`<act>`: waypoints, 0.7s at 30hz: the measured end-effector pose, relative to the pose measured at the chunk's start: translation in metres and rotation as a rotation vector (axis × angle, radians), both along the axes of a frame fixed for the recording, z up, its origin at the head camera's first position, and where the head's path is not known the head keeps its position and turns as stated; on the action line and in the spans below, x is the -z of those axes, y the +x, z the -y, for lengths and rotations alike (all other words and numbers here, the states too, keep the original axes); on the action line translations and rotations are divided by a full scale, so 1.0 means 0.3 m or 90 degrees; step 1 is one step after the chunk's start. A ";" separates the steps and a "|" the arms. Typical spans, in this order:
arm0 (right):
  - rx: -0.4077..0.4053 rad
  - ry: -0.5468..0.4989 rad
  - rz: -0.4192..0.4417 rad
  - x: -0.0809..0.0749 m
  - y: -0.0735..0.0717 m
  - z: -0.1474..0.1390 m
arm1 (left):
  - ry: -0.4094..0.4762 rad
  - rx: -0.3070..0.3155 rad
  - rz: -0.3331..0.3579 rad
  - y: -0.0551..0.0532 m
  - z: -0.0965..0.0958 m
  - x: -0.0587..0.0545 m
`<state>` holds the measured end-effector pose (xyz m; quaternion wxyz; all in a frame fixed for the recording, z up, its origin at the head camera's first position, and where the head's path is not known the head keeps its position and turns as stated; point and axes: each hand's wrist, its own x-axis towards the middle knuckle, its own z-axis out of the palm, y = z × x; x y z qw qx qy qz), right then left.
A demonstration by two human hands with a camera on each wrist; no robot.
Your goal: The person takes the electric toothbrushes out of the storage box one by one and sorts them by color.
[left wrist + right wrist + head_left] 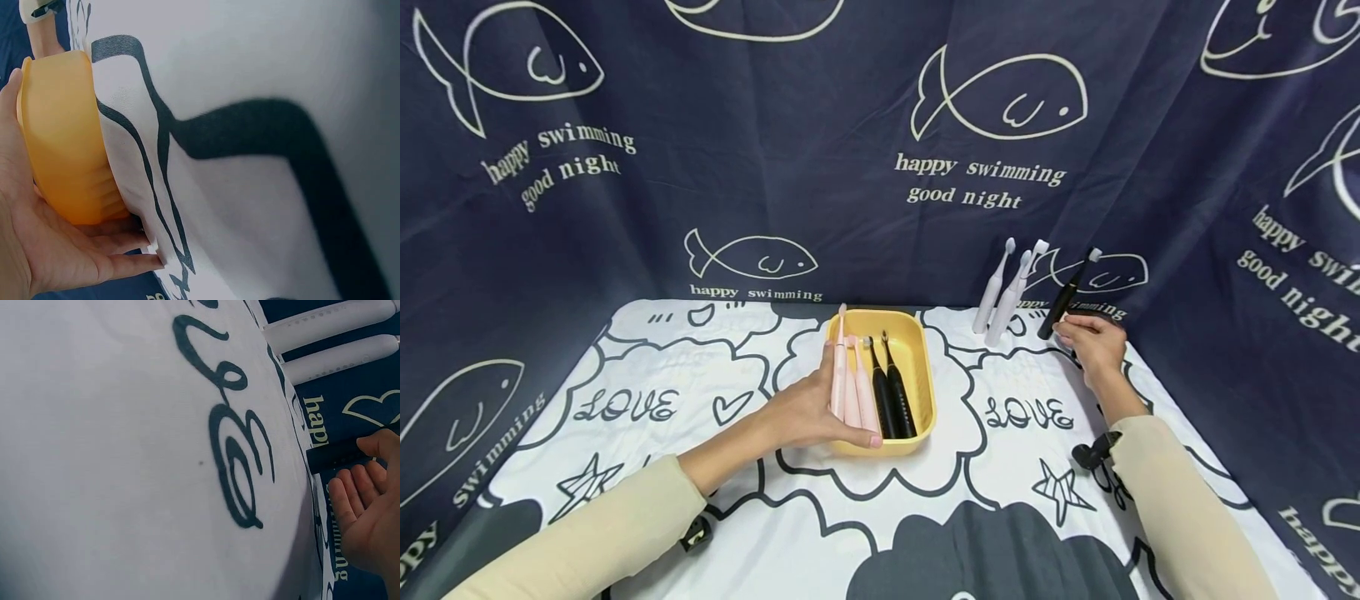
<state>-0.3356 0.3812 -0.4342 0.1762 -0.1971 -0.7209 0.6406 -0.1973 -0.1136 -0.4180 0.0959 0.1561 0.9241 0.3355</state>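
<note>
A yellow plastic basin (928, 367) stands at the middle of the table. My left hand (811, 410) holds its left side, thumb over the front rim; in the left wrist view the fingers reach round the basin's outer wall (65, 137). Inside lean pink electric toothbrushes (865, 400) and two black ones (898, 400), handles down. At the back right, my right hand (1096, 340) pinches a black electric toothbrush (1064, 296) low on its handle, and it stands upright, tilted slightly right. Left of it stand white electric toothbrushes (1004, 312), heads up, apart from the hand.
A white cloth (715, 467) with dark cloud outlines and lettering covers the table. Dark blue curtains (820, 167) with fish prints hang behind and on both sides, close to the back edge where the white toothbrushes stand.
</note>
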 end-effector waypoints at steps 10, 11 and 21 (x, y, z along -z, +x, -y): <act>-0.084 -0.016 0.047 -0.015 0.050 0.019 | 0.012 0.007 -0.009 -0.001 -0.001 0.000; -0.092 -0.004 0.059 -0.016 0.054 0.021 | 0.011 0.008 -0.009 -0.001 -0.001 0.001; -0.179 0.023 0.066 -0.015 0.076 0.061 | 0.010 -0.009 0.017 0.002 -0.003 0.000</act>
